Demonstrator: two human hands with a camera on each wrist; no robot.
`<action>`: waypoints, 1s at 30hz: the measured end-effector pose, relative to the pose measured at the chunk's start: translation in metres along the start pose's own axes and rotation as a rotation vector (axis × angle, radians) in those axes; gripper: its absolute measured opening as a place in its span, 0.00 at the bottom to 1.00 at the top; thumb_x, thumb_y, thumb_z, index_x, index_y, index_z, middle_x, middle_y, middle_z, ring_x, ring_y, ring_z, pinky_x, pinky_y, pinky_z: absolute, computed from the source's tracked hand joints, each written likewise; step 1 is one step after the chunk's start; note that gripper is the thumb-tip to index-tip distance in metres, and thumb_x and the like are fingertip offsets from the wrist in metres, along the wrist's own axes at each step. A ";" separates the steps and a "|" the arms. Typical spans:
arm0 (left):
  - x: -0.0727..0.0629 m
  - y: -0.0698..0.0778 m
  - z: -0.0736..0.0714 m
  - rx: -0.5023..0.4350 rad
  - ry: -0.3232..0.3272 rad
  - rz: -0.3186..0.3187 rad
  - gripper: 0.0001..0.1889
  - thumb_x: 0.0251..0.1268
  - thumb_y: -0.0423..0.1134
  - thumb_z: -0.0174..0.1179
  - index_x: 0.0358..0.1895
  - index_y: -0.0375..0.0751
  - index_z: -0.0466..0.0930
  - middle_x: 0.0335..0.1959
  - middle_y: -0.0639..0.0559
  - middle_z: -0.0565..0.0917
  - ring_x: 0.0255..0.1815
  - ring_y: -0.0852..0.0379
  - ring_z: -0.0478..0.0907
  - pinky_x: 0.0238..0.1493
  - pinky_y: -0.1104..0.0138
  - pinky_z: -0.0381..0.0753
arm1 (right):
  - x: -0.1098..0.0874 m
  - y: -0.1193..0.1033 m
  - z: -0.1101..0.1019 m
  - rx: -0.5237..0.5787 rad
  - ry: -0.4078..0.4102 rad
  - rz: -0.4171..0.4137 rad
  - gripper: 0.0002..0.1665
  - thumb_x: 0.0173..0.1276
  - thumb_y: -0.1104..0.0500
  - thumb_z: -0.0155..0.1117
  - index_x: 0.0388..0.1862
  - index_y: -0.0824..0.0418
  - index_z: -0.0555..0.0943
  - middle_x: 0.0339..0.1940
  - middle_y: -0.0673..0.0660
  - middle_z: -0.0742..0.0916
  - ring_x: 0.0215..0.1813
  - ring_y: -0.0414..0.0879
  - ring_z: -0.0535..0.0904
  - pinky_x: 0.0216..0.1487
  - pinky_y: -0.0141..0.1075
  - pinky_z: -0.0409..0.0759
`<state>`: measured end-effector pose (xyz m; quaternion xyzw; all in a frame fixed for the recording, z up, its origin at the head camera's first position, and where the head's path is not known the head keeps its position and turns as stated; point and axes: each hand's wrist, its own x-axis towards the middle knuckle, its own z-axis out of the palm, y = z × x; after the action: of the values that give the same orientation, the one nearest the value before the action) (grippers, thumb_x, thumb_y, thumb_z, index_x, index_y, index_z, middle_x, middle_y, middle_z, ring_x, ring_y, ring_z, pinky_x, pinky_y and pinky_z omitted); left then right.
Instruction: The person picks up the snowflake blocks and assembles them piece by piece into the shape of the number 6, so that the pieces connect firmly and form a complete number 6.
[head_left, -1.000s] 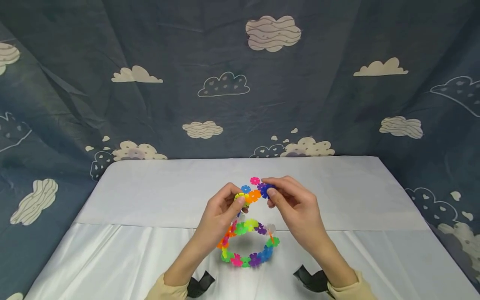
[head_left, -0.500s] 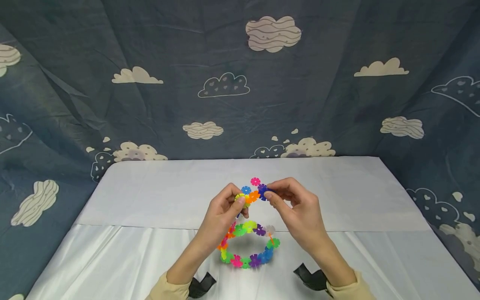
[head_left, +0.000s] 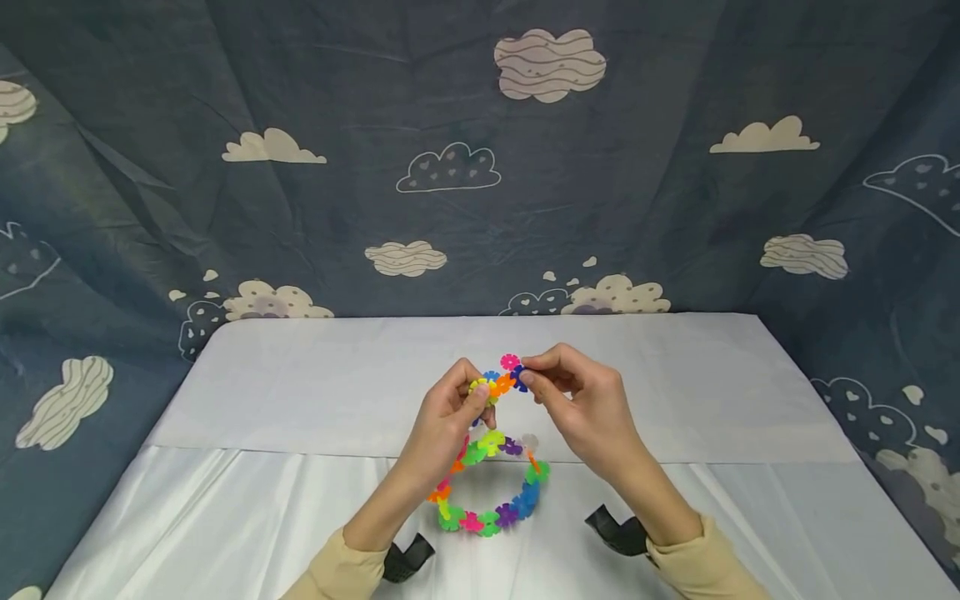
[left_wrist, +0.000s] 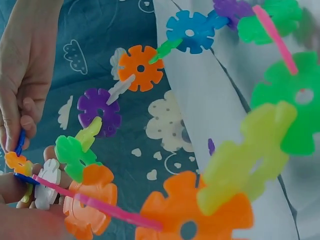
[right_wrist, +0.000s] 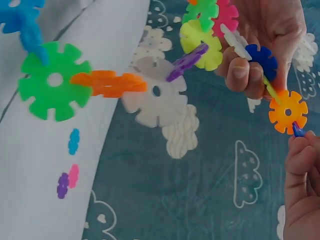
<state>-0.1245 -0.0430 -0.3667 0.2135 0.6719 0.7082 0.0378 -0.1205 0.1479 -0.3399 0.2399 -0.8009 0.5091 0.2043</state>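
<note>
A looped chain of interlocking flower-shaped plastic discs [head_left: 527, 498] in many colours hangs beneath my hands. My left hand [head_left: 448, 417] pinches its upper end, near a yellow disc [head_left: 480, 388]. Out from those fingers sticks an orange disc [head_left: 501, 385]. Between thumb and fingertips my right hand [head_left: 588, 404] pinches a dark blue disc [head_left: 519, 379]. In the right wrist view this blue disc [right_wrist: 298, 129] is edge-on and meets the rim of the orange disc [right_wrist: 288, 113]; how deep it sits cannot be told. A white disc [left_wrist: 48, 184] shows beside my left fingers in the left wrist view.
Loose discs lie on the white-covered table [head_left: 300, 383] beyond my hands: a pink disc [right_wrist: 74, 176], a purple disc [right_wrist: 62, 185] and a light blue disc [right_wrist: 74, 141]. A dark cloud-print cloth [head_left: 637, 208] hangs behind. Black straps [head_left: 617, 531] stick out near both wrists.
My right hand has moved left with the dark blue disc, up against the orange disc. The left hand keeps its grip and has risen slightly, and the hanging chain has shifted a little left.
</note>
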 end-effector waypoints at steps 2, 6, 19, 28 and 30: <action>0.001 -0.001 -0.002 0.013 -0.006 -0.015 0.09 0.79 0.36 0.47 0.37 0.36 0.66 0.26 0.38 0.75 0.31 0.44 0.76 0.34 0.66 0.73 | 0.000 0.001 0.001 -0.005 -0.009 -0.004 0.12 0.61 0.69 0.71 0.43 0.59 0.83 0.37 0.47 0.87 0.32 0.41 0.82 0.37 0.33 0.83; 0.005 -0.002 -0.005 0.011 -0.031 -0.029 0.09 0.79 0.36 0.47 0.37 0.36 0.66 0.27 0.38 0.75 0.31 0.43 0.76 0.38 0.64 0.75 | 0.004 0.004 0.000 -0.015 -0.024 -0.026 0.12 0.60 0.69 0.71 0.41 0.58 0.83 0.37 0.46 0.87 0.33 0.39 0.82 0.38 0.33 0.83; 0.014 -0.001 -0.008 -0.072 -0.027 -0.125 0.08 0.77 0.36 0.47 0.37 0.35 0.67 0.24 0.42 0.75 0.29 0.48 0.78 0.45 0.59 0.77 | 0.009 0.017 -0.001 0.100 -0.071 0.143 0.10 0.69 0.61 0.66 0.48 0.59 0.84 0.32 0.52 0.84 0.27 0.47 0.77 0.29 0.34 0.79; 0.025 -0.002 -0.018 -0.124 0.000 -0.292 0.08 0.76 0.40 0.48 0.40 0.39 0.66 0.25 0.47 0.80 0.33 0.49 0.79 0.48 0.58 0.69 | 0.022 0.030 0.008 0.335 -0.062 0.345 0.14 0.71 0.60 0.64 0.52 0.64 0.79 0.35 0.62 0.84 0.32 0.54 0.83 0.38 0.40 0.84; 0.028 -0.004 -0.022 -0.121 -0.011 -0.315 0.08 0.76 0.41 0.47 0.45 0.39 0.66 0.28 0.47 0.80 0.34 0.49 0.80 0.50 0.56 0.68 | 0.027 0.034 0.011 0.331 -0.069 0.348 0.12 0.71 0.61 0.64 0.51 0.65 0.80 0.35 0.63 0.85 0.32 0.53 0.83 0.38 0.40 0.84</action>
<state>-0.1586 -0.0532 -0.3636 0.1068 0.6530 0.7314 0.1650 -0.1630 0.1455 -0.3533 0.1458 -0.7425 0.6523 0.0442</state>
